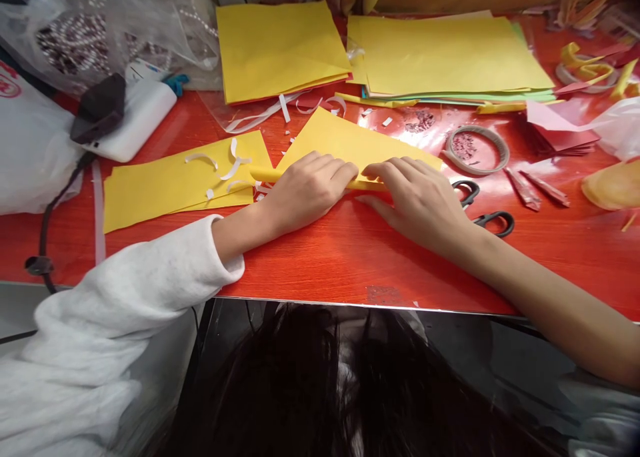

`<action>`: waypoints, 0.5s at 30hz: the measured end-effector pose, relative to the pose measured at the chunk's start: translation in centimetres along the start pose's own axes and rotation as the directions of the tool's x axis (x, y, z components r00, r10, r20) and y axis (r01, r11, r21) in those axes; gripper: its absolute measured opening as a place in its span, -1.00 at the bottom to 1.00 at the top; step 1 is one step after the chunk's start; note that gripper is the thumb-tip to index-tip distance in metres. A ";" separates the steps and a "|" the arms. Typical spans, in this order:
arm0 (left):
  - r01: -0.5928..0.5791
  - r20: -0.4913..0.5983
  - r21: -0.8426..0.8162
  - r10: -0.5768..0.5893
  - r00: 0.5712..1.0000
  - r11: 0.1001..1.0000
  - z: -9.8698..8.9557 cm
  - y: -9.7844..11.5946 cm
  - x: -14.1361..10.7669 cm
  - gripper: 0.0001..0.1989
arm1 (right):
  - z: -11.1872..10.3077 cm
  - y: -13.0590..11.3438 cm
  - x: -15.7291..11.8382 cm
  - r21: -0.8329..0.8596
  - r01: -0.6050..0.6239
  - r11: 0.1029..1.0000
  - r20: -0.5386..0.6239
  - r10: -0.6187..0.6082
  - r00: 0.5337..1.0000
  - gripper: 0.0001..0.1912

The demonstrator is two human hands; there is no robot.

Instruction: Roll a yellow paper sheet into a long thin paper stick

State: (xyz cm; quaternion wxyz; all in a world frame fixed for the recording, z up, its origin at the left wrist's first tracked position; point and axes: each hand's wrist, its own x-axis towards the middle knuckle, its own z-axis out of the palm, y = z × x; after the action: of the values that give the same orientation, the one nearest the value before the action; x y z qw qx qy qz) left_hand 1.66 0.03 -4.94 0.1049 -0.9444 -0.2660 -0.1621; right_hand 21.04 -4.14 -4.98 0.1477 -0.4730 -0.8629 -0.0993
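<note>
A yellow paper sheet [345, 140] lies on the red table, its near edge rolled into a thin tube. My left hand [315, 184] is closed over the tube's left part, whose end sticks out past the wrist side. On the right part, my right hand [417, 197] curls its fingertips down, with the thumb held apart below the roll. The two hands almost meet at the middle. Black-handled scissors [493, 224] lie partly under my right hand, their blades hidden.
Yellow strips [175, 180] with white paper scraps lie at left. Stacks of yellow paper [280, 50] and mixed coloured sheets [450, 54] stand behind. A tape roll [477, 150] and pink paper [563, 130] are at right. A white power bank [135, 120] and bead bags [75, 40] crowd the far left.
</note>
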 end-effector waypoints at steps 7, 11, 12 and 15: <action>0.163 0.104 -0.125 -0.150 0.983 0.979 -1.2 -0.9 0.1 -0.58 | -0.9 -0.4 -0.3 0.245 0.020 0.969 0.063 -0.036 0.997 -0.74; 0.216 0.234 -0.150 -0.178 0.956 0.965 -2.4 -1.3 0.3 -0.51 | -2.8 -1.0 -0.3 0.529 -0.143 0.837 0.304 -0.030 0.952 -0.69; 0.220 0.261 -0.117 -0.184 0.948 0.968 -2.6 -1.3 0.4 -0.51 | -3.3 -1.2 -0.3 0.559 -0.169 0.811 0.353 -0.048 0.934 -0.68; 0.187 0.294 0.009 -0.181 0.939 0.982 -2.6 -1.4 0.4 -0.56 | -4.0 -1.9 -0.4 0.591 -0.129 0.796 0.409 -0.158 0.899 -0.69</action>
State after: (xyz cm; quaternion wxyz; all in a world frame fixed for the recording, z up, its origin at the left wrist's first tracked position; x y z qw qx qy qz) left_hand 0.60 0.64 -2.21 0.0399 -0.9300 -0.3641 -0.0319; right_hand 20.32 -6.74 -1.45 0.0920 -0.4037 -0.8631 0.2892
